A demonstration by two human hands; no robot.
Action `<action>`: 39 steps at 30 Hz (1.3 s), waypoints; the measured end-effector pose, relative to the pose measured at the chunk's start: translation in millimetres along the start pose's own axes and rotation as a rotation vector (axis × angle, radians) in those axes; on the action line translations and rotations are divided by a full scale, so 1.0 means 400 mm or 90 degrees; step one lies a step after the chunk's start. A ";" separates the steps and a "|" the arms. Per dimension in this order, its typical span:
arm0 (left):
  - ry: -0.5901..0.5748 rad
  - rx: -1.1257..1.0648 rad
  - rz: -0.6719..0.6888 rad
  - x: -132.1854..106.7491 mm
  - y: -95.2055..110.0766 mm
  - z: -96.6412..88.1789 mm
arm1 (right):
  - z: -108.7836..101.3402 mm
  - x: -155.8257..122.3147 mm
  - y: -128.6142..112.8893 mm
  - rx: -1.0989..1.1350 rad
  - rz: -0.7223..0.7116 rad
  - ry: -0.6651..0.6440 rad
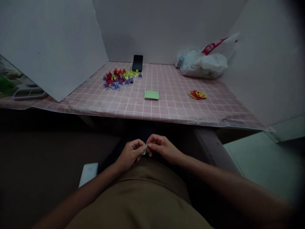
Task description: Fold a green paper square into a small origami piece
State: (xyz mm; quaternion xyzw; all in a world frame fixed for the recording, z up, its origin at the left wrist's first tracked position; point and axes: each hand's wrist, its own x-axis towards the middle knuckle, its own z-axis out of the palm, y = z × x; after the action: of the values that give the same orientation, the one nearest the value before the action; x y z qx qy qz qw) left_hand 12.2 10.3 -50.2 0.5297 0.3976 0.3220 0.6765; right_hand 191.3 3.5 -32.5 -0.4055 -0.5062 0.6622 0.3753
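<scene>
Over my lap, below the table's front edge, my left hand and my right hand meet. Both pinch a small folded piece of green paper between thumbs and fingertips. Most of the paper is hidden by my fingers, so its folded shape cannot be made out. On the table straight ahead lies a stack of square green paper. To its left stand several small folded paper cranes in red, orange, yellow and purple.
A pink checked cloth covers the table. At the back are a dark phone and a white plastic bag. Red and yellow paper loops lie at right. A white device sits left of my lap. White panels flank the table.
</scene>
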 end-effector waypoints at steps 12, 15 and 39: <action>0.018 0.064 0.011 -0.004 0.006 0.009 | -0.004 0.000 -0.012 -0.137 0.028 -0.007; 0.012 0.041 0.008 -0.004 0.007 0.010 | -0.001 -0.004 -0.016 -0.156 -0.021 0.030; 0.036 0.035 0.032 -0.003 0.008 0.013 | 0.004 0.001 -0.015 -0.170 -0.058 0.047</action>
State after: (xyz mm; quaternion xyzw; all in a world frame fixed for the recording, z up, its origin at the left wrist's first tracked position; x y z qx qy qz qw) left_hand 16.0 7.5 -46.2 0.5483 0.4121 0.3428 0.6419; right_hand 190.2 4.3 -26.4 -0.4524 -0.5934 0.5563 0.3658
